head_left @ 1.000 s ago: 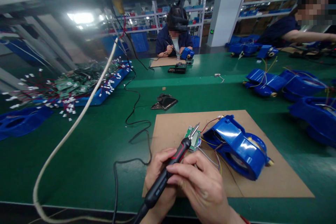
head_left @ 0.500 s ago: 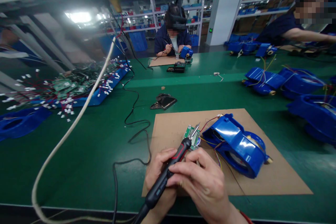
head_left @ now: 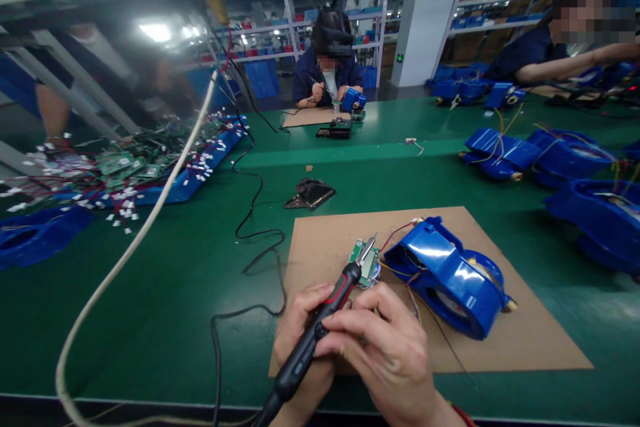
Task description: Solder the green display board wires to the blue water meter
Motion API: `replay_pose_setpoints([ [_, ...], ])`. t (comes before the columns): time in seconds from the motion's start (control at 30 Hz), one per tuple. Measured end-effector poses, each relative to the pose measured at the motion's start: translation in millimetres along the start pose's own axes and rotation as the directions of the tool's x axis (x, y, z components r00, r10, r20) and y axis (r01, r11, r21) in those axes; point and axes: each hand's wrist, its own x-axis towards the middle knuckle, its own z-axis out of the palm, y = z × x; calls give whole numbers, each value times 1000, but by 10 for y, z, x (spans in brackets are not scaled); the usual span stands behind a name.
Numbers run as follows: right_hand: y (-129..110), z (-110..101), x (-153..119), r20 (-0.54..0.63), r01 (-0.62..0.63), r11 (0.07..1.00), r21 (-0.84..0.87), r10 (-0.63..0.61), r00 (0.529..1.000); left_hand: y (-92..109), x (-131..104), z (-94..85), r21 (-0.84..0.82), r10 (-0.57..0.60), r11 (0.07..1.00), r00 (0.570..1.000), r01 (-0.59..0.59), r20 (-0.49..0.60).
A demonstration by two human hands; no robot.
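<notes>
A black soldering iron (head_left: 310,340) with a red accent slants up across the view, its metal tip over a small green circuit board (head_left: 369,268). My left hand (head_left: 299,325) is curled round the iron's handle from the left, and part of its fingers is hidden behind it. From the right, my right hand (head_left: 390,353) pinches the same handle between thumb and fingers. Thin coloured wires run from near the board to a blue plastic housing (head_left: 445,260) with brass-coloured ends. Board and housing rest on a cardboard sheet (head_left: 535,350).
A blue tray (head_left: 183,192) of wired circuit boards stands at left. Several blue housings (head_left: 575,153) line the right side. A black scrap (head_left: 313,193) lies beyond the cardboard. A pale cable (head_left: 135,240) hangs at left. Co-workers sit across (head_left: 325,73) and at right (head_left: 520,57).
Both hands keep their hold on the soldering iron, whose tip has shifted slightly left. At far left, a person behind the frame has come more into view. The co-worker at right has shifted slightly.
</notes>
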Motion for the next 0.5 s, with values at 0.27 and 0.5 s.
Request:
replay_pose_setpoints([
  [0.27, 9, -8, -3, 51, 27, 1000, 12, -28, 998, -30, -34, -6, -57, -52, 997, 999, 52, 8],
  [0.5, 19, -13, 3, 94, 5, 1000, 26, -8, 996, -17, -35, -8, -54, -30, 998, 1000, 30, 9],
])
